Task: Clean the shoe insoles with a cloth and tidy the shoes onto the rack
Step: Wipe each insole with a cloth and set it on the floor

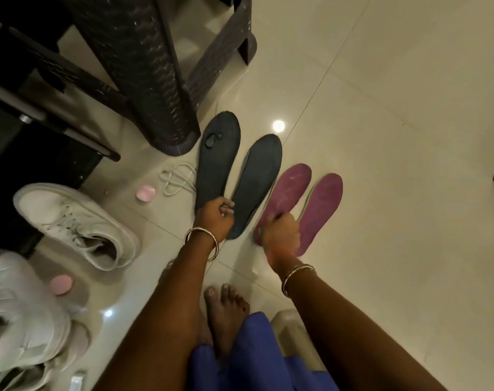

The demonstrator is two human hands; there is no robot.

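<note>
On the tiled floor (381, 136), hands grip a black insole (216, 162) and a purple insole (288, 190).

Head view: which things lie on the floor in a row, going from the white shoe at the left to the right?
white shoe → white laces → first black insole → second black insole → first purple insole → second purple insole

The pale tiled floor (381, 136) carries four insoles (217, 159), a white sneaker (73, 224) and laces (178, 179).

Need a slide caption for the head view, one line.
Left hand at the dark insoles' heels, right hand on a purple insole; white sneaker nearby.
</note>
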